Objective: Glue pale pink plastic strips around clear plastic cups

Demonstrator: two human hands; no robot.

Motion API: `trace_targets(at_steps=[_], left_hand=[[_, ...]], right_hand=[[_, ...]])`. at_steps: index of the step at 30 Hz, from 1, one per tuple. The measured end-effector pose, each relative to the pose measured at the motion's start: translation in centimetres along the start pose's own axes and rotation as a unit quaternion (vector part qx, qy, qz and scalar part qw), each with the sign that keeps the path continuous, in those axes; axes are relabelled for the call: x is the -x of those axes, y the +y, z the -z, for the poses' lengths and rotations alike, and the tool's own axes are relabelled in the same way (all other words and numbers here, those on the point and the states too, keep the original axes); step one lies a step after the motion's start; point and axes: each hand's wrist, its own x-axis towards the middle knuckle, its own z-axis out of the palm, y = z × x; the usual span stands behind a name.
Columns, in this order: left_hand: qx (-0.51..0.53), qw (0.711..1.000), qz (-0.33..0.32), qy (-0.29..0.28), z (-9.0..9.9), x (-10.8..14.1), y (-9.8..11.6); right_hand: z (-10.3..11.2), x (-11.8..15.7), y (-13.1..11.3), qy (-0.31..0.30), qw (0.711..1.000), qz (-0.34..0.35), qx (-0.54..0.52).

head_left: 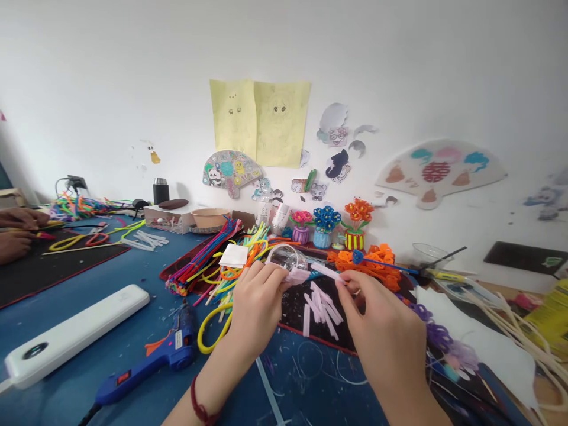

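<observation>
My left hand point(261, 299) is closed around a small clear plastic cup point(285, 255), tilted on its side. Pale lilac fuzzy strips point(296, 276) lie against the cup beside my fingertips. Between thumb and fingers, my right hand point(382, 322) pinches one short lilac pipe-cleaner piece point(326, 271), its far end close to the cup. Below, a loose pile of similar lilac pieces point(323, 309) rests on a black mat. Whether the strips on the cup are stuck down I cannot tell.
A blue glue gun point(148, 358) and a white power bank point(77, 331) lie at left. Bundled pipe cleaners point(206, 254) are behind my left hand. Finished flower pots point(322, 236) and orange pieces point(377, 260) stand behind. Another person's hands point(20, 234) work at far left.
</observation>
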Motion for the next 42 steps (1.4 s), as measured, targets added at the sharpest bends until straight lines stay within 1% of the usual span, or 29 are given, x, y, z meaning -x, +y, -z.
trace_targets(at_steps=[3,7,9,13,18,22,25,29,33,36,42], left_hand=[[0.005,1.0,0.002,-0.001,0.0,0.0,0.1],[0.002,1.0,0.006,-0.018,-0.1,0.1,0.2],[-0.003,1.0,0.002,-0.019,-0.2,0.1,0.2],[-0.008,1.0,-0.01,-0.013,-0.3,0.1,0.3],[-0.025,0.999,-0.045,-0.017,-0.4,0.3,0.6],[-0.058,0.995,-0.084,-0.022,-0.4,0.6,1.2],[-0.072,0.991,-0.108,-0.039,-0.5,0.7,1.6],[-0.078,0.99,-0.113,-0.041,-0.6,0.8,2.1],[-0.088,0.989,-0.117,-0.026,-0.7,0.8,2.3],[-0.097,0.987,-0.122,-0.025,-0.8,0.8,2.4],[-0.097,0.987,-0.125,-0.034,-1.0,0.9,2.4]], right_hand=[[0.0,-0.1,0.0,0.005,1.0,0.01,0.005],[0.1,-0.2,-0.2,0.0,0.999,0.033,0.008],[0.0,-0.2,-0.3,-0.008,0.999,0.034,-0.009],[-0.2,0.0,-0.7,-0.035,0.996,0.017,-0.074],[-0.3,0.1,-1.0,-0.037,0.988,-0.017,-0.148],[-0.4,0.2,-1.2,-0.042,0.981,-0.049,-0.18],[-0.6,0.2,-1.3,-0.048,0.975,-0.079,-0.204],[-0.7,0.3,-1.6,-0.047,0.963,-0.126,-0.232],[-0.7,0.3,-1.8,-0.03,0.957,-0.154,-0.246],[-0.7,0.4,-2.0,-0.02,0.95,-0.176,-0.257],[-1.2,0.9,-2.3,-0.03,0.929,-0.23,-0.289]])
